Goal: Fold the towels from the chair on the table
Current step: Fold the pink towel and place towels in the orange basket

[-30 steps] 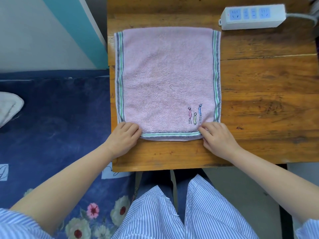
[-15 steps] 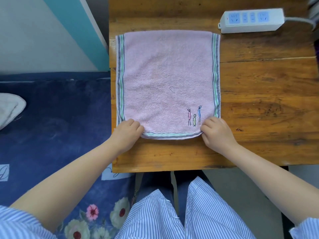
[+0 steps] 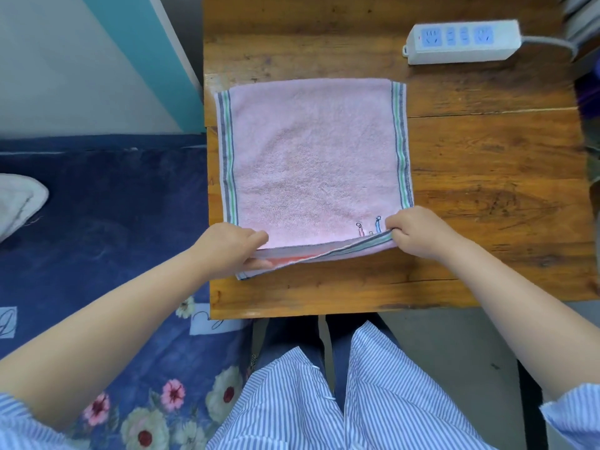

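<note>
Both hands now lift the pink terry towel [image 3: 311, 157] near edge; left hand [image 3: 230, 248] and right hand [image 3: 418, 232] fingers pinch corners. We carry it level to the far edge.

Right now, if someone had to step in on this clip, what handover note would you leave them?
Left hand pinches the near-left corner of the pink terry towel with striped borders; right hand pinches the near-right corner, both lifting the near edge off the wooden table.
Done: towel appears doubled, laid flat.
Left: carry the near edge to the far edge, probably, then smooth. A white cloth lies on the blue seat at the left, possibly another towel.
</note>
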Demonstrator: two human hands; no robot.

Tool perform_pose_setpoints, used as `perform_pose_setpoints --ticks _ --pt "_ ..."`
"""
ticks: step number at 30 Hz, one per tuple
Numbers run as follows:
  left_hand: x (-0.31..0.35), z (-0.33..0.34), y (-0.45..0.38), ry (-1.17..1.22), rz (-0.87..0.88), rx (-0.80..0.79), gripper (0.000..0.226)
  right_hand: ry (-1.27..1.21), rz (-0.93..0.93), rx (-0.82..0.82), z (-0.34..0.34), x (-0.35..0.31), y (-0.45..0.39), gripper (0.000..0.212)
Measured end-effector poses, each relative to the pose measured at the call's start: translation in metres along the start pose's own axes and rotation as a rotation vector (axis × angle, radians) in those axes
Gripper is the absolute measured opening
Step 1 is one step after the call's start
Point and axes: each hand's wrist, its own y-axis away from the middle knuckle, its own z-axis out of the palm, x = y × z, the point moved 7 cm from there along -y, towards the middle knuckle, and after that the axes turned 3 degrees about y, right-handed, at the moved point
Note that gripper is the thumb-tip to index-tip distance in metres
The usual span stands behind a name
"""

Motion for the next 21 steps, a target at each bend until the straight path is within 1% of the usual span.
perform_pose_setpoints --ticks 1,2,4,6,8,9,11,13,15,16,17,19,20,21 --pt "0.004 0.007 -0.003 -0.011 0.002 -0.050 0.054 0.016 -0.014 -0.005 -0.002 -0.005 -0.003 0.036" --pt "0.007 0.020 -0.004 -0.014 -0.036 -0.135 0.057 0.035 -0.021 -0.003 -0.003 -0.009 -0.005 0.038" --pt "0.016 0.038 -0.008 -0.006 -0.116 -0.256 0.060 0.042 -0.033 -0.005 -0.004 -0.013 -0.008 0.036" --pt "0.030 0.040 -0.010 0.039 -0.166 -0.248 0.057 0.033 -0.027 -0.021 -0.002 -0.012 -0.006 0.025" --pt "0.041 0.035 -0.008 -0.027 -0.154 -0.182 0.049 0.022 -0.020 -0.033 0.001 -0.009 -0.001 0.019" --pt "0.044 0.032 -0.008 -0.050 -0.143 -0.106 0.044 0.021 -0.021 -0.032 0.003 -0.007 0.001 0.020" --pt "0.041 0.027 -0.004 -0.046 -0.186 -0.005 0.039 0.016 -0.013 -0.012 0.002 -0.005 0.004 0.027" --pt "0.037 0.021 0.000 -0.044 -0.190 0.064 0.033 0.003 -0.008 0.050 -0.003 -0.004 0.004 0.034" --pt "0.027 0.009 0.006 -0.006 -0.206 0.136 0.018 -0.016 0.018 0.144 -0.014 -0.004 0.002 0.041" --pt "0.020 0.003 0.008 0.020 -0.223 0.173 0.010 -0.045 0.042 0.203 -0.019 -0.003 0.002 0.041" --pt "0.011 -0.003 0.011 0.069 -0.261 0.193 0.009 -0.086 0.067 0.266 -0.025 0.000 0.001 0.037" --pt "-0.010 -0.009 0.014 0.233 -0.384 0.219 0.011 -0.152 0.114 0.373 -0.033 0.003 -0.002 0.019" --pt "-0.025 -0.011 0.015 0.308 -0.466 0.281 0.014 -0.172 0.139 0.421 -0.037 0.005 -0.004 0.015" --pt "-0.038 -0.012 0.014 0.371 -0.541 0.308 0.016 -0.188 0.165 0.471 -0.043 0.007 -0.006 0.016"
